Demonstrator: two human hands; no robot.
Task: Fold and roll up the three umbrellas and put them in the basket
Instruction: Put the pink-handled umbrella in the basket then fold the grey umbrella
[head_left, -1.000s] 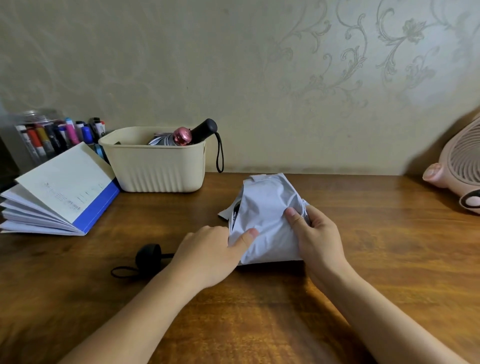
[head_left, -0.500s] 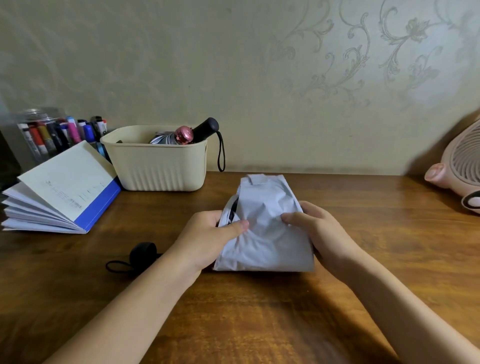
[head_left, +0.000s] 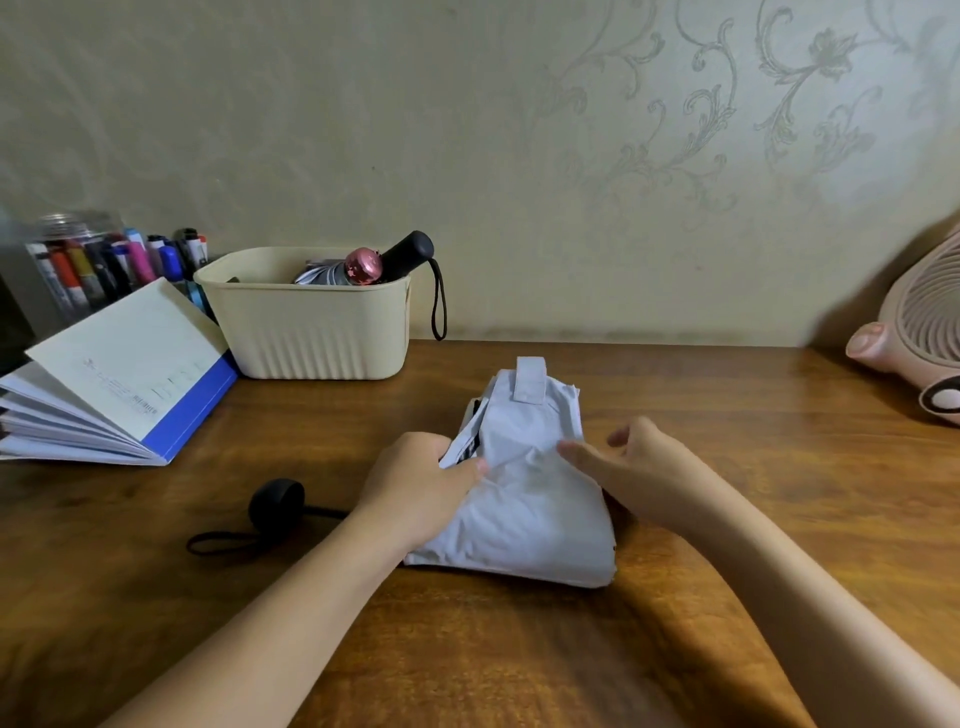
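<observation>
Here, left hand (head_left: 421, 483) grips the pale umbrella (head_left: 535, 509) at its left edge on the counter (head_left: 753, 519); right hand (head_left: 644, 467) slack, uncurled, one fingertip (head_left: 567, 447) touching the cloth.

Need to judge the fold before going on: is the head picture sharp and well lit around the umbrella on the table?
Head view: dim, warm, even light, no glare; the white umbrella and its strap read sharp; the right hand is slightly blurred at the fingertips; soft shadows lie under the forearms on the table; wide-angle bend stretches the fan at the right edge.
</observation>
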